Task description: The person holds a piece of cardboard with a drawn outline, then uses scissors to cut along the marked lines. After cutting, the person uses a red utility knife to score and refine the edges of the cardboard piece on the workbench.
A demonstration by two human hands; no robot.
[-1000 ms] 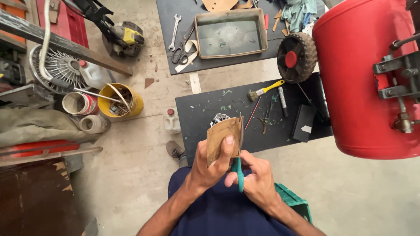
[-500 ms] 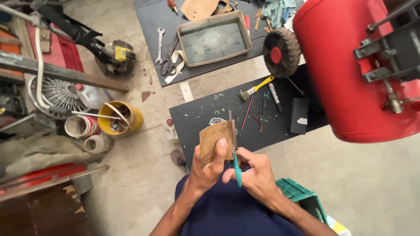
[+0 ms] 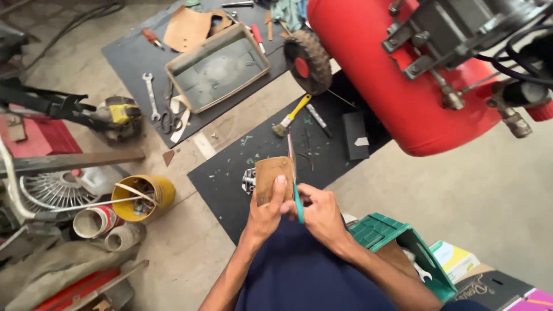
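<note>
Here, at the lower centre of the frame, the left hand (image 3: 266, 212) grips a flat brown piece of leather-like sheet (image 3: 273, 177), thumb pressed on its face and fingers closed behind it. Just right of it, the right hand (image 3: 318, 212) is clamped on a thin teal-handled tool (image 3: 298, 201) whose blade runs up the sheet's right edge. Behind lies a black rubber mat (image 3: 230, 184) with a yellow-handled brush (image 3: 291, 116); a red cylindrical tank (image 3: 374, 69) fills the upper right.
</note>
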